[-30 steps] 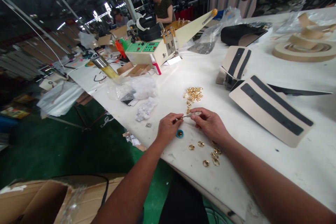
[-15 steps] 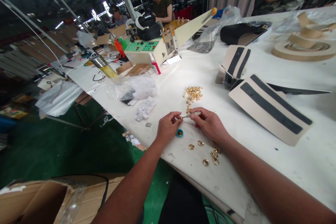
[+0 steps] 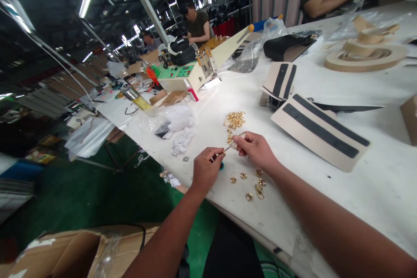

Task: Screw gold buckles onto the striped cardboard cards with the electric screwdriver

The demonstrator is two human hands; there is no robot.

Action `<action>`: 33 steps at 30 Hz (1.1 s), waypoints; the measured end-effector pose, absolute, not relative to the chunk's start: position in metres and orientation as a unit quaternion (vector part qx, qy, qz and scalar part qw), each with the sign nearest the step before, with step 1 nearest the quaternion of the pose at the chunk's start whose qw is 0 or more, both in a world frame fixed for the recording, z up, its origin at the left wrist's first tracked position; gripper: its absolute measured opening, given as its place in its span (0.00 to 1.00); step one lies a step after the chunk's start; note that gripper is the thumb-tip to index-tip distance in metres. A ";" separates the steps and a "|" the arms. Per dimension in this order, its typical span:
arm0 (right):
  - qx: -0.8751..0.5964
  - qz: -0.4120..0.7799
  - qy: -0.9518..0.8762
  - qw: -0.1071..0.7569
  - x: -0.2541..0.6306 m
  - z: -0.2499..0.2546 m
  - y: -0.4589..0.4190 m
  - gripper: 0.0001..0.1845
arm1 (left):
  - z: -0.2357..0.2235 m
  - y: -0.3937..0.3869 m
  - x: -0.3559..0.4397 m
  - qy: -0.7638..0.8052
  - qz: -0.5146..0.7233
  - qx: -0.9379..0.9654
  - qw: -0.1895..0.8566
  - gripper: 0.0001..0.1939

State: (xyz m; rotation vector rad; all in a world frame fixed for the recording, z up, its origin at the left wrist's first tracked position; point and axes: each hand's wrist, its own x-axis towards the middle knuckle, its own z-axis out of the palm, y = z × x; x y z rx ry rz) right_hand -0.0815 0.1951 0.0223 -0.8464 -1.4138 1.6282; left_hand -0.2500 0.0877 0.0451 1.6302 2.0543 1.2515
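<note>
My right hand (image 3: 256, 150) is closed around a small screwdriver (image 3: 227, 148) with a thin dark shaft and a pale, clear-looking handle. Its tip meets the fingertips of my left hand (image 3: 207, 167), which pinch a tiny gold metal fitting, mostly hidden by the fingers. Just under the left fingers sits a small round teal dish (image 3: 222, 166), partly covered. Beyond the hands lies a pile of gold fittings (image 3: 235, 120), with a short trail of them running toward my fingers. Nearer me, several gold ring fittings (image 3: 259, 187) are scattered on the white table (image 3: 293, 208).
Beige panels with black strips (image 3: 321, 132) lie to the right, a roll of tan strip (image 3: 365, 58) behind them. A cream machine (image 3: 182, 76) stands at the back. Crumpled plastic and paper (image 3: 177, 117) lie left. An open cardboard box (image 3: 78, 252) is below; co-workers are farther off.
The view has shifted slightly. The screwdriver now slants more steeply down to the left hand, with the right hand raised a little above it. The left hand covers more of the teal dish.
</note>
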 end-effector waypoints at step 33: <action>-0.347 0.716 -0.376 0.476 -0.065 0.015 0.230 0.24 | 0.047 0.156 -0.244 0.722 0.100 0.675 0.113 0.09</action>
